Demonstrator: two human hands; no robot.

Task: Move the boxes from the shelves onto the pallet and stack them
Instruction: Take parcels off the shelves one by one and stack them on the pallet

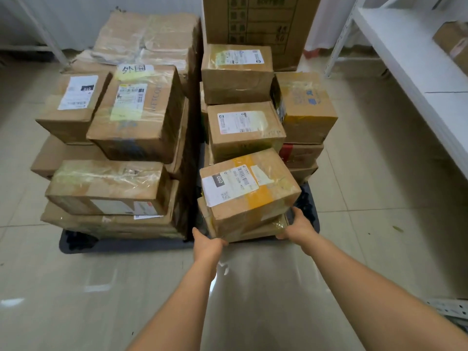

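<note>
A cardboard box with yellow tape and a white "060" label [247,188] sits at the near right corner of the dark pallet [126,245], on top of a flatter box [258,230]. My left hand [207,245] grips its lower left near corner and my right hand [300,228] grips its lower right corner, thumb up along the side. Behind it stand stacked boxes [244,127], and a second pile of taped boxes [136,117] fills the pallet's left half.
A white shelf [417,59] runs along the right, with one cardboard box [453,44] on it. A tall printed carton [260,21] stands behind the pallet. Glossy tiled floor [76,287] lies in front of and beside the pallet.
</note>
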